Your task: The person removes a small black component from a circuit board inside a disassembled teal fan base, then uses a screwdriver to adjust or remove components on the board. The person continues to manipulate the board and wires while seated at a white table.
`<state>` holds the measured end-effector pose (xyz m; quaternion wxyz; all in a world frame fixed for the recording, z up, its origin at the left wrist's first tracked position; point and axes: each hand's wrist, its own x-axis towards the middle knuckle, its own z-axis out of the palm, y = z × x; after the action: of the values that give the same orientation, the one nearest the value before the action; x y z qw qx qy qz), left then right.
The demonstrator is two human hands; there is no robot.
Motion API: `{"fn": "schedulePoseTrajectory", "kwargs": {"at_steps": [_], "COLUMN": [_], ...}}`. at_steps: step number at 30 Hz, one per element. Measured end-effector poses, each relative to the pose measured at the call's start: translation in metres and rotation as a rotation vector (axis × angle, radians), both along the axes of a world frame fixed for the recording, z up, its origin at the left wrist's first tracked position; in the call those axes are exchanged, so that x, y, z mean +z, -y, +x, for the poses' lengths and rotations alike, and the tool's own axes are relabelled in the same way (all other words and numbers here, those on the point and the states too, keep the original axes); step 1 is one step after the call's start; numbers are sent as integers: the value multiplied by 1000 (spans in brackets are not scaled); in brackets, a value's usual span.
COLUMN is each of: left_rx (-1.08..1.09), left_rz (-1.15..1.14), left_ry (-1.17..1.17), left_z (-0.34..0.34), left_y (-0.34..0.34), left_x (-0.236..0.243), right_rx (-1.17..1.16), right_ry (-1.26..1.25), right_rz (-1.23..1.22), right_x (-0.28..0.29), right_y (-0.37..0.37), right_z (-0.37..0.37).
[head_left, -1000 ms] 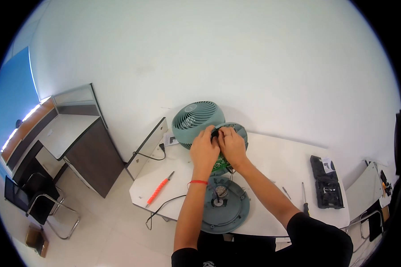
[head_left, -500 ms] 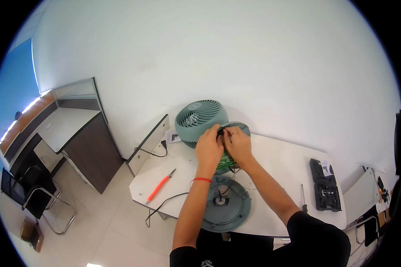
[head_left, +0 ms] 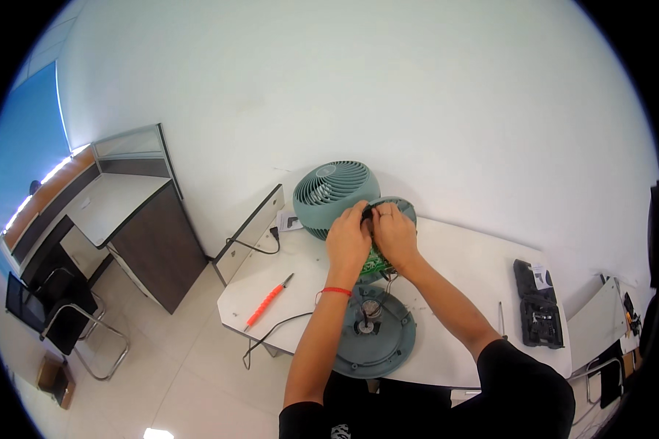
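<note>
My left hand (head_left: 348,240) and my right hand (head_left: 395,235) meet over the table, both closed with their fingertips together at a small black part (head_left: 367,213). Its exact kind is hidden by the fingers. Beneath my hands shows a green circuit board (head_left: 376,262) with thin wires at its lower end. A grey-green plastic housing (head_left: 401,203) sticks out behind my right hand. Just beyond my left hand rests a grey-green fan head (head_left: 333,192) with a spiral grille. Nearer to me lies a round grey-green base (head_left: 392,351), with a round metal piece at its middle.
A red-handled screwdriver (head_left: 269,301) lies on the white table (head_left: 454,256) at left, near a black plug (head_left: 274,232) on a cable. At right are another screwdriver (head_left: 502,322) and an open black tool case (head_left: 540,322). A wall stands behind the table.
The view has shifted slightly, so everything sits a little to the right. Both hands keep their hold at the black part, with little visible movement.
</note>
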<state>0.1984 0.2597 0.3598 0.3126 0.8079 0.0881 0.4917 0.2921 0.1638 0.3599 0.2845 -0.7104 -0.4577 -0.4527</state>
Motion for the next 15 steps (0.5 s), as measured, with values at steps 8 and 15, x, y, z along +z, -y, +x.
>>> {"fn": "schedulePoseTrajectory", "kwargs": {"at_steps": [8,15], "left_rx": [17,22], "left_rz": [7,137], "left_ry": [-11,-116], "left_z": [4,9], "left_y": [-4,-16], "left_x": [-5,8], "right_rx": [7,-26], "right_ry": [34,-312], "right_rz": [14,140], "right_x": [6,37], "right_y": [3,103], "right_z": [-2,-14]}}
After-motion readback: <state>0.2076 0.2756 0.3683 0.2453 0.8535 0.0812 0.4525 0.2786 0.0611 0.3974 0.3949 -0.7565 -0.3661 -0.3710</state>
